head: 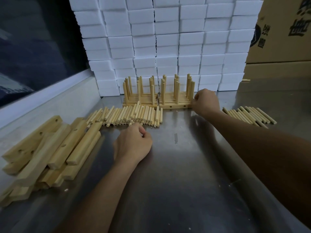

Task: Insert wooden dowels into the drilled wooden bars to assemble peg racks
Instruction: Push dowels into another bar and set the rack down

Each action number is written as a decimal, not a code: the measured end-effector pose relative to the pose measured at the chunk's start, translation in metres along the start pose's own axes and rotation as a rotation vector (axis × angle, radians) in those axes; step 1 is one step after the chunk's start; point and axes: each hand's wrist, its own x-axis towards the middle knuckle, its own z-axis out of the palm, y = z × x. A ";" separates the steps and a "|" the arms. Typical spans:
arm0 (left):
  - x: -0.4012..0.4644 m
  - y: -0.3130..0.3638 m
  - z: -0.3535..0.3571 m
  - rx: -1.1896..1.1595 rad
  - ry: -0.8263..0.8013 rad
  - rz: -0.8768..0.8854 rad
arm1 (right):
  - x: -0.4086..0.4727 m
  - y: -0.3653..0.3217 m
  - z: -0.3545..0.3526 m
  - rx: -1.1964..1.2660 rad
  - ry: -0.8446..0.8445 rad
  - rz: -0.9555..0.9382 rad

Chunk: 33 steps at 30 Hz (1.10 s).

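— Start with the fingers. What is the right hand (206, 102) doing?

— Its fingers are curled in against the right end of the nearest assembled peg rack (175, 105). They touch the bar's end; whether they actually pinch it I cannot tell, since the knuckles hide the tips.

— And the left hand (133, 143)?

— Fingers curled into a loose fist, thumb against the forefinger. It sits at the near edge of the heap of loose dowels (134, 116). A dowel end shows right at its knuckles, but whether the fingers hold one is hidden.

— Where do the dowels lie from there?

— The heap spreads just beyond the left hand's knuckles, lying flat in a row, running left toward the drilled bars (50, 148). Those bars are piled at the left of the steel table (193, 165), well apart from the right hand. A second, smaller batch of dowels (249, 115) lies to the right of the right wrist.

— And the finished racks?

— Two groups stand side by side behind the heap, pegs upright: the one the right hand touches, and another rack group (139, 98) to its left. Behind them rises a wall of stacked white foam blocks (168, 39), with cardboard boxes (282, 31) at the far right.
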 end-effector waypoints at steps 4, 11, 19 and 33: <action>-0.001 0.002 -0.002 0.005 -0.017 -0.005 | -0.018 -0.011 -0.008 0.037 0.027 -0.078; -0.005 0.004 -0.007 -0.004 -0.049 -0.030 | -0.073 -0.017 -0.022 0.197 0.038 -0.106; -0.013 0.007 -0.016 -0.028 -0.061 0.046 | -0.110 0.005 -0.036 0.343 0.087 -0.017; -0.002 -0.009 -0.055 0.530 0.113 -0.147 | -0.110 0.011 -0.033 0.446 0.112 -0.033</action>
